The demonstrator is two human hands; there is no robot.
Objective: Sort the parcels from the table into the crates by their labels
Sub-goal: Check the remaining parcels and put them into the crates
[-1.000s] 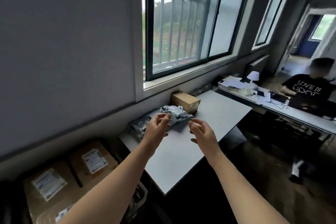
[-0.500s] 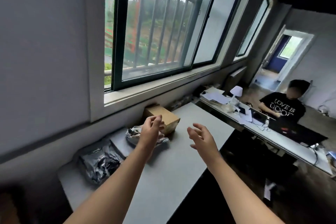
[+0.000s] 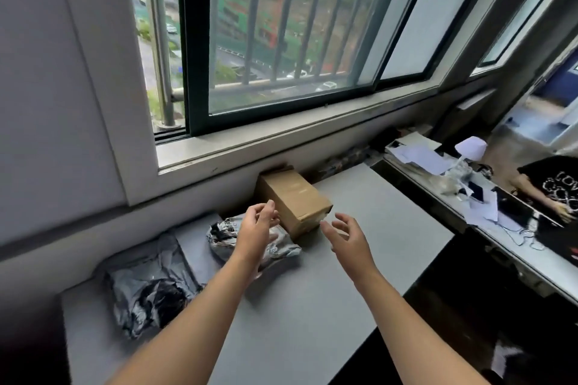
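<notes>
- Both hands reach forward and hold nothing: the left hand [image 3: 258, 233] hangs loose-fingered over the crumpled mailer [image 3: 220, 236], and the right hand [image 3: 347, 236] is spread and relaxed near the cardboard box [image 3: 294, 200].
- Table [image 3: 312, 306]: I see a flat, matte grey slab.
- Poly bag [image 3: 147, 287]: dark, glossy, wrinkled plastic, slumped at the table's left end.
- Cardboard box: brown, rectangular, taped, with its far end under the window sill [image 3: 266, 147].
- Mailer: shiny silver-grey crinkled film with black print (too blurred for me to read), lying on the table between bag and box.
</notes>
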